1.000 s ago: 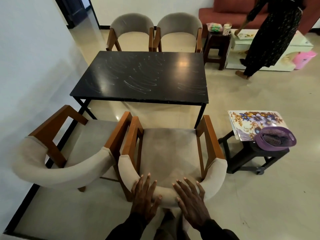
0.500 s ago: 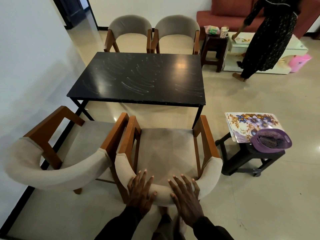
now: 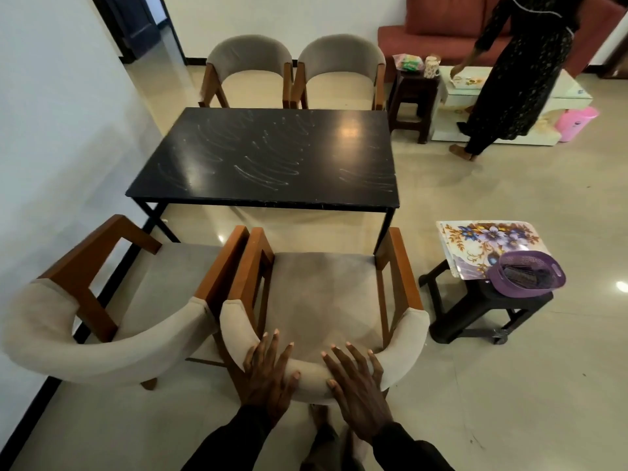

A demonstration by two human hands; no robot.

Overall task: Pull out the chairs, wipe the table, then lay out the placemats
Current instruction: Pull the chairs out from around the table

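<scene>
Head view. Left hand (image 3: 268, 375) and right hand (image 3: 356, 385) rest flat, fingers straight and spread (gripping nothing), on the curved backrest of the near chair (image 3: 326, 300), which stands apart from the black table (image 3: 272, 158) at its near edge. Placemats (image 3: 489, 243) lie on a black stool (image 3: 475, 311), with a purple basket (image 3: 526, 278) on their near right corner.

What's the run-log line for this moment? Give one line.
left hand: flat on chair backrest | right hand: flat on chair backrest | table: streaked | placemats: on stool
</scene>
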